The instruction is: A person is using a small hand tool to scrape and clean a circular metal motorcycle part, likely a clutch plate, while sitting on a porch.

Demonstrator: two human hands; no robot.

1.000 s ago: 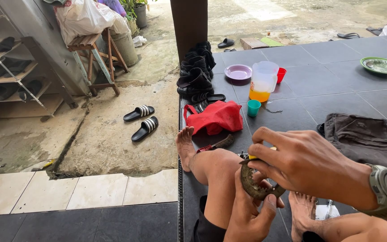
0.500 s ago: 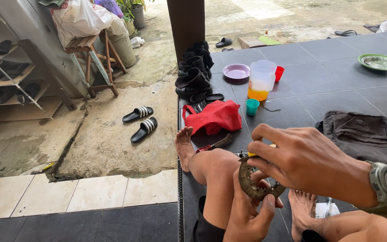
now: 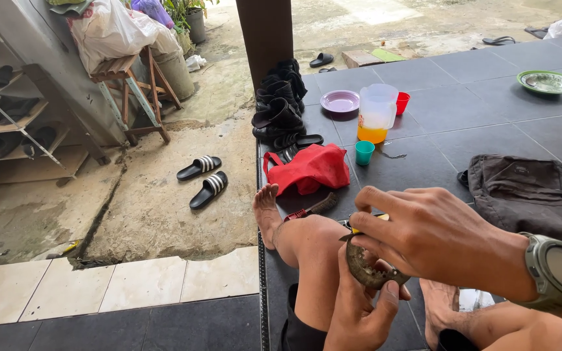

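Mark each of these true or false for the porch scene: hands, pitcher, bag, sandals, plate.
1. Both hands grip a small round, rusty-looking metal part. True: the left hand cups it from below and the right hand pinches it from above.
2. The clear pitcher is empty. False: orange liquid fills its bottom.
3. A red bag lies beyond the bare foot. True.
4. The striped sandals sit on the dark tiles. False: they lie on the rough concrete ground.
5. The green plate touches the pitcher. False: it sits far off to the right.
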